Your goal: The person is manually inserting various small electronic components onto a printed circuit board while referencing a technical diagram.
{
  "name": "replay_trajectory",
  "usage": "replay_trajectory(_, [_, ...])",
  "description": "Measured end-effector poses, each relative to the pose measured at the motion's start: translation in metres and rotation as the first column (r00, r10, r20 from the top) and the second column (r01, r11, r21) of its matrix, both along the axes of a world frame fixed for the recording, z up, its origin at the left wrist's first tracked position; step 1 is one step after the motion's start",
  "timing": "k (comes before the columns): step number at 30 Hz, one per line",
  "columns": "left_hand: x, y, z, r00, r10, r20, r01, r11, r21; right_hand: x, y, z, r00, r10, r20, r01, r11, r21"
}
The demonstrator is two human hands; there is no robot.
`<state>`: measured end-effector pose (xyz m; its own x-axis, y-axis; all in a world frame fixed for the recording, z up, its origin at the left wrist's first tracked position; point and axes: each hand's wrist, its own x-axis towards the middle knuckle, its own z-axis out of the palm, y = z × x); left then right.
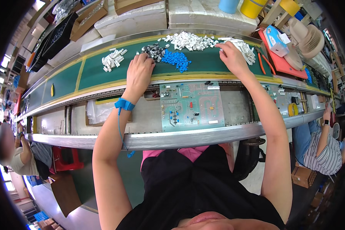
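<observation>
My left hand (140, 73), with a blue wrist strap (124, 104) below it, is at the left edge of a pile of small black and grey parts (155, 52). Its fingers are bent and closed, and their tips hide whatever they grip. At the white parts, my right hand (234, 59) has its fingers drawn together toward the thumb; what lies between them is too small to make out. Between the hands lie small blue components (175, 60) and a heap of white connectors (188, 41). Closer to me, a green circuit board (199, 100) with components mounted rests across the rails.
Longer white parts lie in piles left (114, 60) and right (244, 51) on the green belt (96, 78). Orange-handled pliers (265, 63), a red tray (285, 59) and a fan (306, 36) stand at right. A metal rail (180, 141) runs before me. Other people sit at both sides.
</observation>
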<state>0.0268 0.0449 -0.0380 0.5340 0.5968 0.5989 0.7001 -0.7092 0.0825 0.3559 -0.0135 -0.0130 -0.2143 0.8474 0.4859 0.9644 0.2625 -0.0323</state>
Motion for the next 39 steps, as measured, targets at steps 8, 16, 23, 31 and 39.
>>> replay_trajectory(8, [0.002, -0.003, 0.011, 0.989, -0.023, 0.144, 0.030, 0.998, -0.051, 0.007, -0.043, -0.002, 0.844, -0.112, -0.524, -0.024, 0.969, -0.245])
replay_trajectory(16, [-0.001, -0.015, 0.021, 0.889, 0.123, 0.441, 0.178, 0.795, -0.579, -0.013, -0.085, 0.012, 0.908, 0.008, -0.418, -0.098, 0.976, -0.196])
replay_trajectory(23, [0.004, -0.020, 0.021, 0.755, 0.199, 0.625, 0.413, 0.595, -0.689, -0.028, -0.106, -0.003, 0.948, 0.093, -0.304, -0.178, 0.948, -0.265])
replay_trajectory(31, [-0.005, -0.039, 0.023, 0.798, 0.142, 0.586, 0.406, 0.592, -0.696, -0.034, -0.104, 0.000, 0.957, 0.078, -0.280, -0.165, 0.939, -0.302])
replay_trajectory(39, [-0.008, -0.070, 0.035, 0.923, 0.133, 0.362, 0.193, 0.652, -0.733, -0.037, -0.100, 0.006, 0.982, 0.065, -0.175, -0.125, 0.924, -0.361])
